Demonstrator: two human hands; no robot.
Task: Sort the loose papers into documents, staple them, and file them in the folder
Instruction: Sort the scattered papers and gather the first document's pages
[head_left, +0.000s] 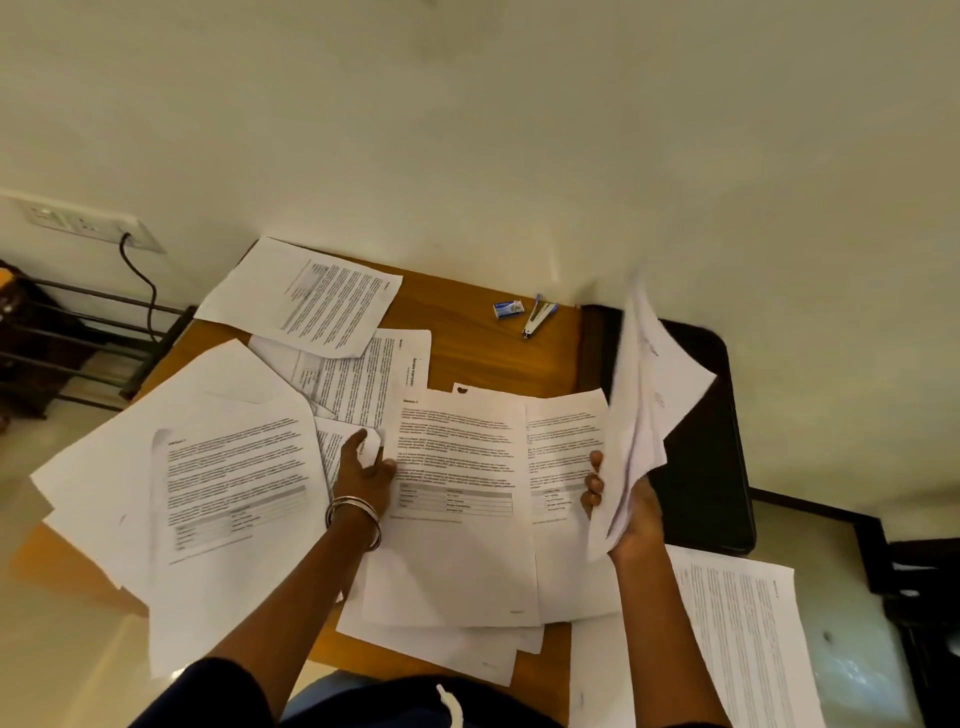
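**A:** What do you have, going left to right?

**B:** Far left, a heap of loose white printed sheets (208, 467) fans over the edge of the brown wooden tabletop (483, 353), several of them overhanging. I'd worry about those first: a nudge from a forearm could slide them to the floor.

**A:** And the hands?

**B:** My left hand (366, 473) is down among the papers, thumb and fingers pinching the left edge of the white text page with a small table printed on it (457, 467). That page overlaps a second similar page (566, 457) to its right. If I lift it carelessly, the sheet beneath could drag along and get mixed into the wrong document.

**A:** Right side?

**B:** My right hand (623, 509) grips a bunch of white sheets (644, 395) held up on edge, blurred, so I can't count them. The bunch looks loose and splayed at the top; a page could slip out over the black tray-like surface (717, 441) behind.

**A:** Stapler?

**B:** A small blue-and-silver stapler (539, 316) lies at the far side of the tabletop beside a little blue-and-white staple box (508, 309), both untouched. I see no folder clearly. More pages (737, 634) hang off the near right corner, also at risk.
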